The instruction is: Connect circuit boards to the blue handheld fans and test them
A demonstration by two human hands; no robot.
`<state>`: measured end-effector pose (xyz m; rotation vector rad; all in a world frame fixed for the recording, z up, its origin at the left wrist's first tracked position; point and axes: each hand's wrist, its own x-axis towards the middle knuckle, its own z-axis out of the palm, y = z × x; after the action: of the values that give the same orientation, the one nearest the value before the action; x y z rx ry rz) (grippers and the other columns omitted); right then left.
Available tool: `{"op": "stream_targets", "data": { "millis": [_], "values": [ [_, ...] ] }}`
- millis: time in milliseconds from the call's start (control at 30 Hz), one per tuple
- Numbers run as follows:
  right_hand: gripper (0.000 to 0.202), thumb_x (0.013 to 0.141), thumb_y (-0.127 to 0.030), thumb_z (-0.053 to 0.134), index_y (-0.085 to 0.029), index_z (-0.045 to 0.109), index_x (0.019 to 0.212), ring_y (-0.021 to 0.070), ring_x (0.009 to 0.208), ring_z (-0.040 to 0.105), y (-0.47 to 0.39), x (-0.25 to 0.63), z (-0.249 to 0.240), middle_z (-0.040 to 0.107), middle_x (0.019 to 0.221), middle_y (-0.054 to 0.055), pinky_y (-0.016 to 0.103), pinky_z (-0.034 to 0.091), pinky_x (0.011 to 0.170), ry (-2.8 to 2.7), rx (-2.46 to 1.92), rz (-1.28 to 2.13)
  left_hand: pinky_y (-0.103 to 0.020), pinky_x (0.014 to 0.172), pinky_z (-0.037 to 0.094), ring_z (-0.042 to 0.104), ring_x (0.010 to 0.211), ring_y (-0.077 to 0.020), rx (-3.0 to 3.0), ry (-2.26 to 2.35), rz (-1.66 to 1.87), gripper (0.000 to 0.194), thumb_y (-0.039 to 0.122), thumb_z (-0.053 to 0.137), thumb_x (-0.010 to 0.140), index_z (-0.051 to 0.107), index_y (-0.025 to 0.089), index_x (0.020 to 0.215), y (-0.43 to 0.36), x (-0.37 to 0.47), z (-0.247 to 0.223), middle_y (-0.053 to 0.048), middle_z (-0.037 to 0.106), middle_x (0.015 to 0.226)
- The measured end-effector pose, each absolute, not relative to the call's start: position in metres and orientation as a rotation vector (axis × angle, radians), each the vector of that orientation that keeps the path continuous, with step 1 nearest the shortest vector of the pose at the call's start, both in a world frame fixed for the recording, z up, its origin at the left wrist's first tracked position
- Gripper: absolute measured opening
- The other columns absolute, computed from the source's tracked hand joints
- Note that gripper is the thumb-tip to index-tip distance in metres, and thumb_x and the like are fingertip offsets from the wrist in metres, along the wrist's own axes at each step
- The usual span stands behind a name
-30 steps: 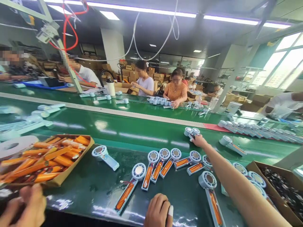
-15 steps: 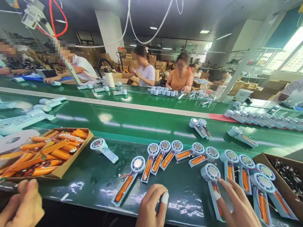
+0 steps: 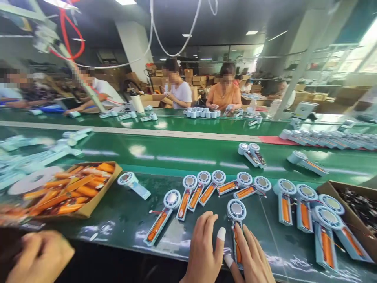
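Note:
My right hand [image 3: 250, 253] has its fingers on the handle of a pale blue handheld fan body [image 3: 236, 210], with its white-capped thumb at the near-left side of the handle. The fan body has a round ribbed head and an orange battery in its open handle, partly hidden by my fingers. My left hand [image 3: 206, 247] is just left of it, fingers forward and the white-capped thumb apart, with nothing visible in it. Beyond my hands lies a row of similar fan bodies [image 3: 218, 177]. A lone fan body [image 3: 171, 199] with its orange battery lies left of my left hand.
A cardboard tray of orange batteries [image 3: 85, 188] is at left, with another person's hand [image 3: 44, 255] in front. More fan bodies [image 3: 328, 218] lie at right beside a box of dark small parts [image 3: 357, 204]. Across the green conveyor [image 3: 188, 145] several people work.
My right hand has brought the fan body leftward, away from the right-hand group. My left hand has moved right and forward, closer to it. The other person's hand at left has shifted right.

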<state>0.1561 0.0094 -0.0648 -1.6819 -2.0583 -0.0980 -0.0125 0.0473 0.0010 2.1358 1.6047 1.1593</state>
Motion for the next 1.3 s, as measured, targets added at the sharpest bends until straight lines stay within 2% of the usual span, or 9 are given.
{"op": "stream_targets", "data": {
  "millis": [100,200,267,467,600,667,900,1100,1300],
  "values": [
    [0.047,0.095,-0.032,0.046,-0.021,0.057,0.139,0.0316,0.115,0.068,0.023,0.182,-0.053,0.067,0.132,0.013,0.038,0.06,0.089,-2.167,-1.524,0.066,-0.044,0.092,0.06,0.068,0.11,-0.0266,2.11,1.605,1.075,0.029,0.016,0.047,0.095,0.059,0.017,0.122,0.041,-0.03,0.003,-0.014,0.07,0.114],
    [0.036,0.097,-0.043,0.045,-0.026,0.073,0.112,0.0245,0.085,0.077,0.058,0.215,-0.024,0.079,0.104,0.007,0.027,0.06,0.066,-2.097,-1.645,0.206,-0.043,0.09,0.06,0.069,0.105,-0.0261,2.081,1.558,1.032,0.028,0.014,0.049,0.094,0.06,0.017,0.119,0.034,-0.041,0.004,-0.012,0.071,0.11],
    [0.042,0.095,-0.049,0.044,-0.025,0.069,0.119,0.0261,0.075,0.076,0.088,0.229,-0.003,0.079,0.099,0.007,0.031,0.058,0.06,-1.945,-1.835,0.157,-0.043,0.088,0.06,0.068,0.102,-0.026,2.048,1.552,1.06,0.029,0.012,0.047,0.093,0.06,0.016,0.118,0.03,-0.042,0.004,-0.012,0.07,0.109],
    [0.059,0.098,-0.049,0.026,-0.022,0.043,0.149,0.0364,0.081,0.074,0.154,0.218,0.024,0.077,0.09,0.01,0.041,0.053,0.062,-1.977,-2.15,0.232,-0.047,0.084,0.06,0.068,0.097,-0.0303,2.011,1.452,0.906,0.034,0.018,0.056,0.087,0.06,0.014,0.12,0.023,-0.02,0.004,-0.014,0.069,0.105],
    [0.059,0.099,-0.058,0.024,-0.023,0.048,0.14,0.0367,0.078,0.073,0.158,0.203,0.026,0.076,0.089,0.013,0.041,0.052,0.062,-1.853,-2.307,0.163,-0.053,0.094,0.056,0.065,0.109,-0.0392,1.923,1.478,0.65,0.074,0.038,0.076,0.075,0.051,0.013,0.14,0.03,0.014,0.0,-0.019,0.066,0.118],
    [0.06,0.097,-0.063,0.026,-0.022,0.054,0.13,0.0372,0.077,0.073,0.158,0.201,0.028,0.075,0.086,0.015,0.041,0.052,0.061,-1.781,-2.399,0.118,-0.055,0.102,0.051,0.06,0.119,-0.0425,1.857,1.543,0.57,0.087,0.044,0.077,0.073,0.043,0.013,0.147,0.036,0.028,0.001,-0.022,0.06,0.131],
    [0.047,0.093,-0.056,0.034,-0.021,0.056,0.117,0.0349,0.081,0.073,0.15,0.216,0.023,0.075,0.091,0.014,0.038,0.052,0.063,-1.768,-2.375,0.228,-0.051,0.095,0.055,0.067,0.107,-0.0364,1.822,1.63,0.403,0.059,0.025,0.054,0.086,0.046,0.012,0.143,0.049,0.021,0.019,-0.017,0.067,0.119],
    [0.043,0.09,-0.057,0.037,-0.025,0.058,0.109,0.0311,0.073,0.074,0.097,0.223,0.001,0.075,0.094,0.011,0.035,0.051,0.056,-1.71,-2.217,0.212,-0.053,0.09,0.056,0.068,0.106,-0.0379,1.834,1.672,0.385,0.053,0.023,0.047,0.091,0.046,0.012,0.143,0.049,0.011,0.017,-0.018,0.065,0.12],
    [0.049,0.089,-0.063,0.048,-0.023,0.06,0.116,0.0262,0.07,0.073,0.049,0.208,-0.035,0.075,0.098,0.011,0.033,0.056,0.058,-1.666,-1.933,0.209,-0.047,0.089,0.057,0.069,0.105,-0.0329,1.893,1.568,0.467,0.046,0.032,0.047,0.095,0.048,0.019,0.139,0.06,0.004,0.019,-0.012,0.067,0.118]
  ]
}}
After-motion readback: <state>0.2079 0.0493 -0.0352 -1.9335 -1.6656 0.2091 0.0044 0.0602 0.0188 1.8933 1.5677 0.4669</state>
